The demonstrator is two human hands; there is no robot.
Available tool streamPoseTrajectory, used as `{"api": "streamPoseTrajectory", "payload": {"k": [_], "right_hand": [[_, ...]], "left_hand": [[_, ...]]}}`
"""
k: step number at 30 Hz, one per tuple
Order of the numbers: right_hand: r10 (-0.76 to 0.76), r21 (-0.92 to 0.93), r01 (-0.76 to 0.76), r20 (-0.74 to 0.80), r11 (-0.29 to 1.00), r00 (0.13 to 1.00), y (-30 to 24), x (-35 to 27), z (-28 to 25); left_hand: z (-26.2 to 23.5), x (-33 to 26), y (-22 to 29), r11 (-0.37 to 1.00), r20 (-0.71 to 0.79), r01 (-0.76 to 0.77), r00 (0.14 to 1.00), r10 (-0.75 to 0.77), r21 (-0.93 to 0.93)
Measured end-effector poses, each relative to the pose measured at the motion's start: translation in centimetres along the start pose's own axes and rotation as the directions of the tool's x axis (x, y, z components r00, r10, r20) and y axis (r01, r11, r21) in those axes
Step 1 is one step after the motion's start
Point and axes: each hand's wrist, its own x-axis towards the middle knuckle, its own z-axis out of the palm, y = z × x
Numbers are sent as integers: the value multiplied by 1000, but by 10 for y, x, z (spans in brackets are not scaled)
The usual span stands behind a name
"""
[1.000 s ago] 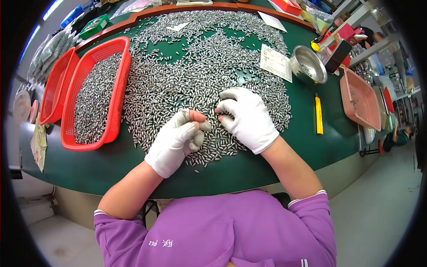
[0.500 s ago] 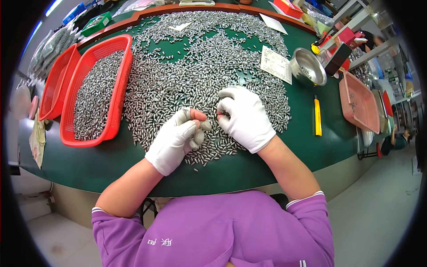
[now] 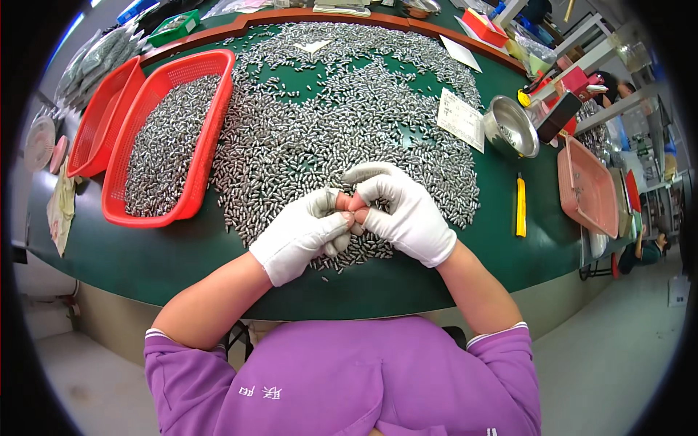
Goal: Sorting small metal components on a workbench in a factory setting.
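Small silvery metal pieces (image 3: 305, 138), short and rounded, lie spread in a thick layer over the green table. Above the near edge of this layer, my left hand (image 3: 309, 232) and my right hand (image 3: 400, 214) meet at the fingertips. Both wear white gloves that leave some fingertips bare. Each hand is closed in a pinch, thumb against finger. Whatever sits between the fingertips is too small and covered to make out. A red plastic basket (image 3: 224, 109) filled with the same metal pieces stands to the left of my hands.
Beyond the full basket is a second red basket (image 3: 93, 123). On the right are a paper sheet (image 3: 459, 120), a steel bowl (image 3: 512, 127), a yellow cutter knife (image 3: 520, 207) and a pink basket (image 3: 590, 189). A wooden rim (image 3: 291, 16) borders the table's far side.
My right hand has come left and down to my left hand, so the fingertips now meet. My left hand has shifted slightly right. The whole view has moved a little.
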Motion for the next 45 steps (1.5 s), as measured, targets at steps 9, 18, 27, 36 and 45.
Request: {"api": "streamPoseTrajectory", "payload": {"k": [9,18,27,36,45], "right_hand": [[-218,-506,133,-113,852,969,10,9,-7],[-270,-711,210,29,671,962,14,12,-5],[-37,-302,-8,-143,953,989,3,5,-1],[86,101,-85,-11,991,996,2,0,5],[-62,-675,-2,-71,738,996,7,2,-25]], "left_hand": [[-3,2,-1,999,-42,-31,999,32,40],[-1,3,0,999,-81,-39,996,39,1],[-5,2,2,999,-41,-39,998,40,28],[-4,4,-3,999,6,-46,999,46,-20],[-8,4,-1,998,3,-65,998,65,-27]]}}
